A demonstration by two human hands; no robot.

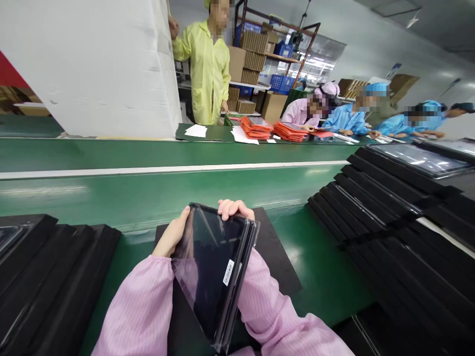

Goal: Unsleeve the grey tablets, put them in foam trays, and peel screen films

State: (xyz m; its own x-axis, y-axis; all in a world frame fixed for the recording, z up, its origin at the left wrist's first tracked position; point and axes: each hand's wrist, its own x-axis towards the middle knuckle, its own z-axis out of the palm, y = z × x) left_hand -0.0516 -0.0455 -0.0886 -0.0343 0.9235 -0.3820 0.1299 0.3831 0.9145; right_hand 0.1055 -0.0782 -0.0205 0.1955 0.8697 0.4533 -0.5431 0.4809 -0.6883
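Note:
Upright and tilted in front of me is a small stack of flat black screen panels (210, 262) wrapped in clear plastic film. A white printed label (228, 272) sits near the front panel's lower right edge. My left hand (173, 233) grips the stack along its left edge, thumb near the top corner. Over the top edge curl the fingers of my right hand (236, 209), with its palm and forearm hidden behind the panels. Beneath the stack, a black flat sheet (276, 252) lies on the green worktop (319, 267).
Black trays (374, 207) are piled high on my right, with wrapped screens among them; more black trays (55, 277) stand at left. Beyond a raised green ledge (148, 151) are orange stacks (256, 127), a white foam board (111, 69), a standing person in yellow and several seated co-workers.

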